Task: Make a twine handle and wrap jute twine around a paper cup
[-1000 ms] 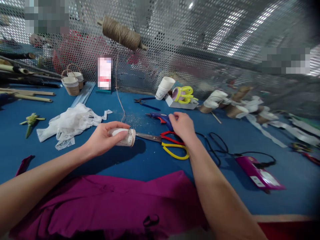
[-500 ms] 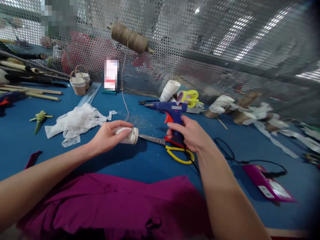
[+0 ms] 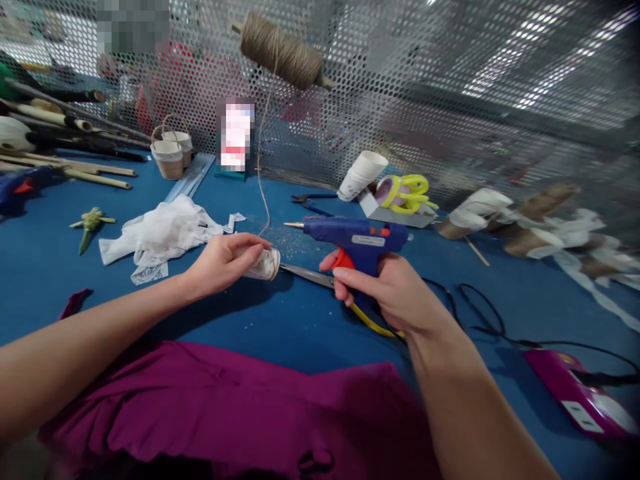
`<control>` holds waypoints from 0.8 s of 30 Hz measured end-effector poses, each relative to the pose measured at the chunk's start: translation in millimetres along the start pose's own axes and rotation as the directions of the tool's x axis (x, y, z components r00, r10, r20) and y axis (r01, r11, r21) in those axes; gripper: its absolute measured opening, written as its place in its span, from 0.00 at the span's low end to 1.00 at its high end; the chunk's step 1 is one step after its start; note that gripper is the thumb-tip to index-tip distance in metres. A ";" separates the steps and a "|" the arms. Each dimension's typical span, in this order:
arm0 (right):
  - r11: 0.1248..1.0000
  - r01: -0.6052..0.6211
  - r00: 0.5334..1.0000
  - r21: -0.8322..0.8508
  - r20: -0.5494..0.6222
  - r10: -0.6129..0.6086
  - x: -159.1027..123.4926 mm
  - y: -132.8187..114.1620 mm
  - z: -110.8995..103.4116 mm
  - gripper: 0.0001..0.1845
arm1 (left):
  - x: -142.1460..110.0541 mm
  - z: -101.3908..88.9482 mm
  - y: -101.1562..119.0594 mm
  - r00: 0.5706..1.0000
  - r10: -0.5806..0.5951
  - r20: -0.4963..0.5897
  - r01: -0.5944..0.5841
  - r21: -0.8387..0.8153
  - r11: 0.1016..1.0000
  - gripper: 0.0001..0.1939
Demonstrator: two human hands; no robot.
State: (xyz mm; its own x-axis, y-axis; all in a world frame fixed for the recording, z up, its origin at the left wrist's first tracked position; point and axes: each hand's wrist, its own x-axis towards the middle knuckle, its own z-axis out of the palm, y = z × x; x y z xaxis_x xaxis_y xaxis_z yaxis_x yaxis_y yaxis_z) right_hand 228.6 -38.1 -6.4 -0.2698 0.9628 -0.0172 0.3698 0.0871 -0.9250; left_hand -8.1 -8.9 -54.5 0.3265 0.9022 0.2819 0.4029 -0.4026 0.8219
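The right grip (image 3: 395,287) is wrapped around the handle of a blue glue gun (image 3: 353,230), with fingers at its orange trigger (image 3: 343,259). The gun sits upright in the grip, its nozzle (image 3: 295,225) pointing to 9 o'clock. With 12 straight ahead of the wearer, the left grip (image 3: 225,263) is at 9 o'clock from the right one, closed on a small white paper cup (image 3: 264,266). The cup lies on its side between thumb and fingers, mostly covered by them, one end showing toward 3 o'clock. It is apart from the nozzle, at about 7 o'clock from the tip.

Scissors (image 3: 307,273) lie on the blue surface (image 3: 280,340) between the grips, partly hidden by the right one, their tip close to the cup; whether they touch is unclear. Twine (image 3: 259,143) hangs from a spool (image 3: 283,50), between 12 and 1 o'clock from the left grip, and comes down beside its fingers.

Farther out, from the left grip: crumpled white lace (image 3: 165,230) near at 10 o'clock, two little baskets (image 3: 167,160) at 11. From the right grip: pliers (image 3: 320,205) and stacked white cups (image 3: 361,177) toward 11, and a magenta power strip (image 3: 575,393) at 4.
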 end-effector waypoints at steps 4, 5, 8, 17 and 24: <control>0.994 -0.027 0.999 -0.109 0.020 0.029 0.0 -1.0 6.2 0.11 | 3.1 -1.9 -8.5 0.999 0.015 0.036 -0.017 0.047 0.999 0.14; 0.987 -0.037 0.999 -0.155 0.010 0.039 0.1 -1.1 8.2 0.12 | 3.9 -2.3 -10.6 0.999 0.020 0.041 -0.022 0.050 0.999 0.14; 0.954 -0.054 0.998 -0.296 -0.031 0.047 0.7 -0.7 13.6 0.12 | 5.6 -3.3 -14.9 0.999 0.020 0.044 -0.022 0.049 0.999 0.14; 0.859 0.054 0.994 -0.509 -0.055 -0.095 1.7 0.8 18.7 0.13 | 8.1 -10.7 -16.4 0.998 0.042 0.053 -0.047 0.096 0.994 0.15; 0.850 0.099 0.990 -0.518 -0.038 -0.138 -0.3 -2.6 20.5 0.11 | 7.9 -10.4 -17.5 0.995 0.065 0.069 -0.073 0.119 0.990 0.14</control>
State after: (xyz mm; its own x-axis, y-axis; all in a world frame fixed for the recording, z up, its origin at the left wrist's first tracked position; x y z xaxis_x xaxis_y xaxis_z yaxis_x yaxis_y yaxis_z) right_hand 209.4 -43.9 -11.7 -0.2842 0.9506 0.1250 0.7478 0.3014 -0.5916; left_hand -21.4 7.0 -61.5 0.4104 0.8614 0.2993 0.4771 -0.4825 0.7345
